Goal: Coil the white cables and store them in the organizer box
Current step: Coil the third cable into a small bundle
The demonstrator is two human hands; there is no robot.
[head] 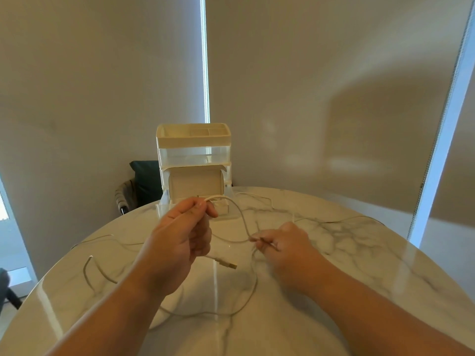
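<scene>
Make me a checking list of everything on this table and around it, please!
Surface: round white marble table with grey veins, glossy.
Job's things: cream plastic tiered organizer box at the far edge; a lower drawer looks pulled out.
Clutter: nothing seen.
Hands: left hand grips a thin white cable; right hand pinches it.
Cables: the held cable's USB plug sticks out below the left hand; other white cables lie loose on the table.
Surroundings: beige roller blinds; dark chair behind the table.

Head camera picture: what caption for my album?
Left hand and right hand pinch a white USB cable before the organizer box.
</scene>
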